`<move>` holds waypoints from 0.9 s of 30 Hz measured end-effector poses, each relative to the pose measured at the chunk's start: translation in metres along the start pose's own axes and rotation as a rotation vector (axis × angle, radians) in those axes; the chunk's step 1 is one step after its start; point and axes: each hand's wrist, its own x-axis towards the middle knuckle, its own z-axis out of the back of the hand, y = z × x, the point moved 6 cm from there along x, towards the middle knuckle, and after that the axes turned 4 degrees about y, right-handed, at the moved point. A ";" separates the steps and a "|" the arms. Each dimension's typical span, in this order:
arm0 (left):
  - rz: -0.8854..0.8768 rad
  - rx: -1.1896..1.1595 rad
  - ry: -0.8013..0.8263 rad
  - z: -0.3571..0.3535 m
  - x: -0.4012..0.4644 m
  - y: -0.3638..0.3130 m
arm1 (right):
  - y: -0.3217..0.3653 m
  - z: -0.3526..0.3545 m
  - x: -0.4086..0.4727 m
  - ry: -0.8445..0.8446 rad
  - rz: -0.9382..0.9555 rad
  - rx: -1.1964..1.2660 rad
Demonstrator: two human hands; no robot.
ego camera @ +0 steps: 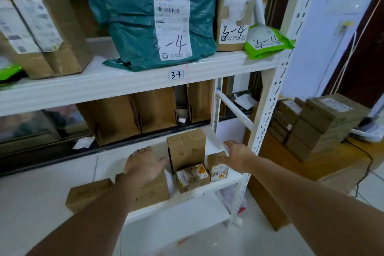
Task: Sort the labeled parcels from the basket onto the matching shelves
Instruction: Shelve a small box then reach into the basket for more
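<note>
While spread over lower shelf (223,182) | left hand (145,163), right hand (236,155) | both empty, fingers relaxed

Your left hand (145,162) lies flat, fingers straight, on a brown box (151,191) at the lower shelf's (226,181) front edge. Your right hand (236,155) reaches in open beside a small box (217,165) near its right corner. An upright box marked 4-4 (186,148) stands between them.

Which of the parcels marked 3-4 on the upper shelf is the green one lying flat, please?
The small light-green pouch at the shelf's right end, overhanging the edge. The teal bag and the brown box beside it both stand upright.
</note>
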 end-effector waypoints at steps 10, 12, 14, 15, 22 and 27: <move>-0.125 -0.008 0.278 -0.004 -0.156 0.034 | 0.014 -0.066 -0.170 0.169 -0.066 -0.126; -0.176 -0.024 0.343 -0.012 -0.175 0.039 | 0.015 -0.079 -0.192 0.214 -0.070 -0.138; -0.177 -0.026 0.398 -0.023 -0.185 0.047 | 0.019 -0.089 -0.213 0.240 -0.073 -0.155; -0.168 -0.011 0.416 -0.025 -0.193 0.049 | 0.021 -0.092 -0.222 0.252 -0.077 -0.168; -0.149 0.001 0.445 -0.031 -0.245 0.041 | 0.014 -0.110 -0.243 0.298 -0.034 -0.205; -0.107 0.034 0.452 -0.044 -0.268 0.042 | 0.009 -0.114 -0.269 0.303 -0.062 -0.212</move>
